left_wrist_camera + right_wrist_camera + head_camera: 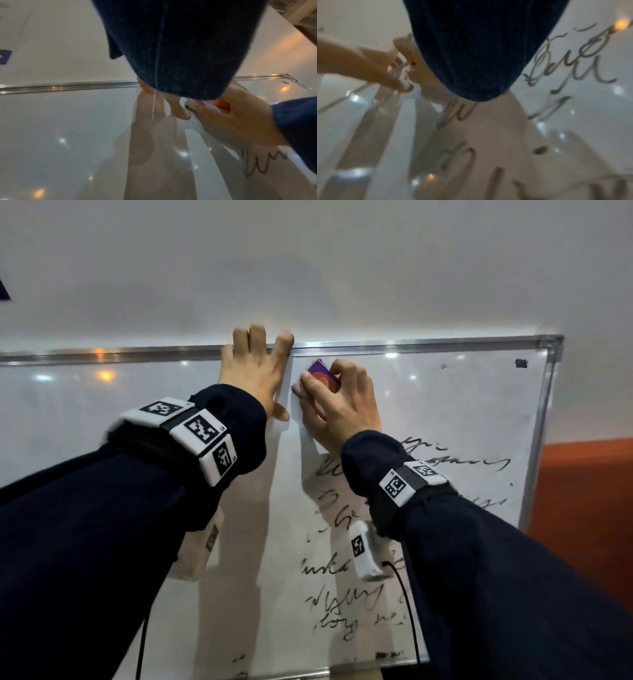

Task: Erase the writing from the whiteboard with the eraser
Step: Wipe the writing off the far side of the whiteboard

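A whiteboard [102,422] with a metal frame fills the head view. Black handwriting [346,601] covers its right half; the left half is blank. My right hand [339,402] grips a purple and orange eraser [323,378] and holds it against the board just under the top frame, above the writing. My left hand [255,371] lies flat beside it, fingers straight over the top frame and thumb on the board. In the left wrist view the right hand [240,119] holds the eraser [221,104] next to the left thumb [180,112]. The right wrist view shows blurred writing [573,60].
A pale wall [308,268] rises above the board. An orange surface [589,508] lies past the board's right edge. A small dark mark [521,363] sits near the board's top right corner. A black cable [407,611] hangs from my right wrist across the writing.
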Action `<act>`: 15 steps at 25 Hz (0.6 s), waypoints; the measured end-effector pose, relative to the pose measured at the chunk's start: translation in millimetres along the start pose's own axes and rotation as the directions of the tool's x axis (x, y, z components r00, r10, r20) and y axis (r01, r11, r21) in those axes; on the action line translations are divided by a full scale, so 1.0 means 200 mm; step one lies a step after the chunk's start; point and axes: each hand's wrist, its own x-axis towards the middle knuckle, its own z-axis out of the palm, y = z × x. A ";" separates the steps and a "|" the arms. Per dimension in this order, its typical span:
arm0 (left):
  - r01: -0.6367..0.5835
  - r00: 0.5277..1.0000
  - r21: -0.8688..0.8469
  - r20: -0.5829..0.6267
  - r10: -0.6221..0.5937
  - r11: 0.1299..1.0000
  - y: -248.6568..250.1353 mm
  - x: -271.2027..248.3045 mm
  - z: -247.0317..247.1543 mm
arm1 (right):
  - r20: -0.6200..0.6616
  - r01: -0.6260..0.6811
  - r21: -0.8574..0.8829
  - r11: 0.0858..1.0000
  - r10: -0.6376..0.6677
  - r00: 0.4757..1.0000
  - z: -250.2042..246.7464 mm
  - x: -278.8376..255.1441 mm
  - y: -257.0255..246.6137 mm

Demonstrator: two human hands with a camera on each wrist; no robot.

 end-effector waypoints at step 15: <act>0.017 0.998 -0.219 -0.050 -0.029 0.975 -0.05 -0.04 0.04 | 0.058 0.114 0.009 0.993 -0.115 0.992 -0.02 -0.09 -0.03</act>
